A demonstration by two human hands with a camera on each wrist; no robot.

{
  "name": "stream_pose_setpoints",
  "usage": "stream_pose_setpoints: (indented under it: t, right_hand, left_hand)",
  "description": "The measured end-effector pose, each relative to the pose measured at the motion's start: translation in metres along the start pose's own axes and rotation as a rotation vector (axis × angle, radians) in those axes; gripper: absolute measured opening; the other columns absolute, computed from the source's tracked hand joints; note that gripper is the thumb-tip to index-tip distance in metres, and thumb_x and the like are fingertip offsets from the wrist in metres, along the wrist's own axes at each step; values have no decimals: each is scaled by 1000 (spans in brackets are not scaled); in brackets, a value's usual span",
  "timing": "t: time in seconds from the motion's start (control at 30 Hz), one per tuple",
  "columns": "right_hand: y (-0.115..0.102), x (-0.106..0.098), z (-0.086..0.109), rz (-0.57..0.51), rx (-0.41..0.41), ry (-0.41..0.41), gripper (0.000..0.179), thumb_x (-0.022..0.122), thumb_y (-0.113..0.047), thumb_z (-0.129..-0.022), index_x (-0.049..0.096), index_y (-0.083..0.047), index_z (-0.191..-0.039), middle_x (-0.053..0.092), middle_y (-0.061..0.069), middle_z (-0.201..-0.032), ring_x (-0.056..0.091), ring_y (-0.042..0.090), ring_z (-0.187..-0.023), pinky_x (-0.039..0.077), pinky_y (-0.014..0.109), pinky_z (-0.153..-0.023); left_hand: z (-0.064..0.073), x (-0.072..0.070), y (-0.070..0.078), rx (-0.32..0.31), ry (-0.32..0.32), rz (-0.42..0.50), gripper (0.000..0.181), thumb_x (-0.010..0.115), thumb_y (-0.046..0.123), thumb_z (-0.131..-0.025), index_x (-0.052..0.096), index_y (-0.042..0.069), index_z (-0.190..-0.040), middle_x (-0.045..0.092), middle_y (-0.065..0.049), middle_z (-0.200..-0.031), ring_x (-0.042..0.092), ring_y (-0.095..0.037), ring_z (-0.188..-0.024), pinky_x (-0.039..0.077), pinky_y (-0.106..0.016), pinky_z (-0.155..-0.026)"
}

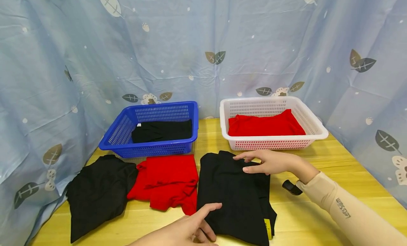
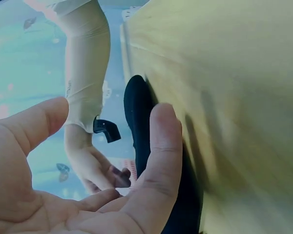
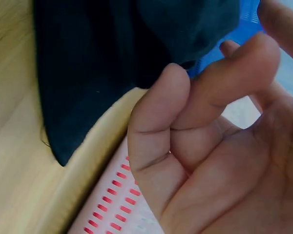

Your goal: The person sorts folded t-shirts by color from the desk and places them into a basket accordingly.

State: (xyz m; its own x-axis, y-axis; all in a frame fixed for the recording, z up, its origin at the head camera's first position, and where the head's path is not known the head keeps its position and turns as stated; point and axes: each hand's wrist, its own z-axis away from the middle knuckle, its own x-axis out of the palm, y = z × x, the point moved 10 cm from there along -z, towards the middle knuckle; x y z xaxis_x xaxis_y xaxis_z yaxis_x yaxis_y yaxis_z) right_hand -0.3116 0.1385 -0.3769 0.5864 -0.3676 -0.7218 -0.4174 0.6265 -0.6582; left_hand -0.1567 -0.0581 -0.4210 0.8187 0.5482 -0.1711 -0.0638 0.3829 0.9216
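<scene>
A folded black garment (image 1: pixel 232 196) with a yellow tag (image 1: pixel 267 229) at its near right corner lies between my two hands. My right hand (image 1: pixel 270 161) hovers over its far right part, fingers relaxed and holding nothing. At its near left edge is my left hand (image 1: pixel 194 226), thumb and fingers spread apart with nothing between them. In the left wrist view the same black garment (image 2: pixel 139 112) lies just beyond the left fingers. The right wrist view shows a pointed corner of the black garment (image 3: pixel 68 107) beside my loosely bent right fingers (image 3: pixel 158 107).
A crumpled red garment (image 1: pixel 171 179) and another black garment (image 1: pixel 98 193) lie to the left on the wooden table (image 1: pixel 318 217). Behind stand a blue basket (image 1: pixel 152 147) with black clothing (image 1: pixel 165 131) inside and a white basket (image 1: pixel 273 143) with red clothing (image 1: pixel 264 126). A curtain (image 1: pixel 203 34) hangs behind.
</scene>
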Motion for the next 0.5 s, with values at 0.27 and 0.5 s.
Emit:
stream_pose_setpoints:
  t: [0.27, 0.5]
  right_hand:
    - [5, 4, -2, 70, -30, -13, 46, 67, -45, -106, 64, -29, -149, 64, 3, -150, 62, 30, -134, 52, 54, -113]
    - [11, 3, 6, 39, 5, -33, 41, 69, -43, -105, 68, -31, -144, 66, 1, -143, 60, 26, -128, 52, 52, -108]
  left_hand:
    - [-1, 0, 2, -40, 60, 26, 80, 75, 8, -100, 31, 24, -165, 74, -2, -110, 74, -9, -95, 60, -20, -93]
    - [1, -5, 3, -36, 115, 10, 77, 76, 14, -100, 34, 24, -164, 70, -3, -118, 73, -11, -102, 58, -20, -90]
